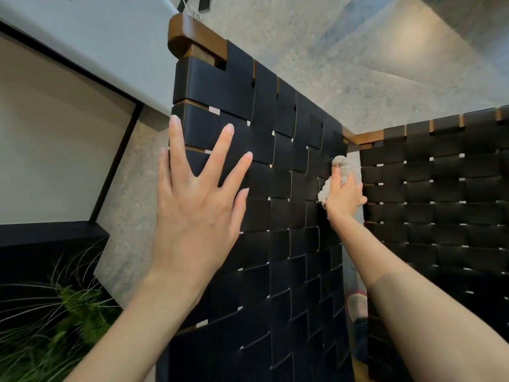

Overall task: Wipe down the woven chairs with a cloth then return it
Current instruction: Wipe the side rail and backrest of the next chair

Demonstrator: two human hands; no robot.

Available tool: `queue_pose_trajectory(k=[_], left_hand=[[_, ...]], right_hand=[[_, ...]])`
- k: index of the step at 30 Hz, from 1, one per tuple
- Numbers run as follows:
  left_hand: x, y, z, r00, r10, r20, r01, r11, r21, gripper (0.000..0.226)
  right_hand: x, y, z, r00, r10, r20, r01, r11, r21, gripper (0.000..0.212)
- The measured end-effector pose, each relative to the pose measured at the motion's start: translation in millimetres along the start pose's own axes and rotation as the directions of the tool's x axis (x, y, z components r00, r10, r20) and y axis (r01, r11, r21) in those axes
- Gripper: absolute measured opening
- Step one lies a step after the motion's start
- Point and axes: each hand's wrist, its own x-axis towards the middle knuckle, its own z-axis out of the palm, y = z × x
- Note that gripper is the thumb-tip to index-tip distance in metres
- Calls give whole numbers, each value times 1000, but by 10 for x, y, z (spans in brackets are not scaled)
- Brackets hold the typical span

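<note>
left hand (192, 205): fingers spreading wide, palm pressing flat on the near woven chair (275, 257) at its 9 o'clock edge, holding nothing.
right hand (344, 198): gripping the beige cloth (341, 164) bunched up, pushing it against the same panel at its 3 o'clock edge.
cloth position: lying at 3 o'clock from the left hand, well apart from it, touching the black straps.
key relation: most of the woven panel is spreading toward 9 and 6 o'clock from the cloth; the panel's long axis is running about 12 to 6.
nearer hand: the right is already on the cloth, the left is only bracing.
next move (judgement): probably sweeping the cloth toward 9 o'clock or down.
second woven chair (440, 202): standing at 3 o'clock, just beside the right hand.
task progress: wiping appears to be underway; cloth not yet returned.
</note>
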Motion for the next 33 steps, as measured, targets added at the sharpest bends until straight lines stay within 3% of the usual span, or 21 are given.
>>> queue_pose_trajectory(k=[4, 8, 12, 16, 17, 19, 22, 26, 29, 31, 33], left_hand=[[0, -6, -10, 998, -51, -44, 47, 995, -93, 52], [0, 9, -40, 989, -136, -59, 123, 975, -184, 69], [9, 26, -50, 985, -171, -34, 162, 967, -197, 79], [8, 32, -33, 987, -160, -17, 155, 974, -163, 80], [6, 33, -33, 987, -159, -12, 155, 975, -158, 80], [2, 34, -31, 987, -158, -10, 155, 976, -155, 78], [7, 38, -25, 988, -154, -16, 150, 977, -154, 77], [0, 30, -14, 987, -156, -20, 151, 975, -164, 77], [3, 15, -10, 988, -153, -24, 147, 975, -166, 77], [1, 14, -12, 989, -149, -20, 143, 974, -174, 75], [5, 15, -17, 989, -149, -14, 144, 971, -193, 73]], right_hand=[[-607, -229, -36, 948, -309, 78, 295, 943, 153, 40], [-1136, -773, -39, 712, -692, 121, 643, 711, 283, 36], [-1205, -1592, 62, 532, -844, 70, 823, 535, 191, 44], [-997, -1757, 162, 448, -894, -9, 892, 447, 71, 46], [-906, -1668, 178, 462, -886, -32, 886, 459, 67, 46], [-691, -1464, 189, 578, -812, -74, 815, 572, 88, 44], [-257, -1079, 174, 792, -610, -16, 610, 791, 44, 40], [183, -562, 57, 954, -298, 35, 299, 954, -10, 46], [200, -444, 39, 991, -102, 85, 95, 992, 87, 53], [95, -547, 56, 985, -161, 65, 154, 983, 102, 52], [-102, -775, 66, 941, -333, 56, 321, 934, 153, 47]])
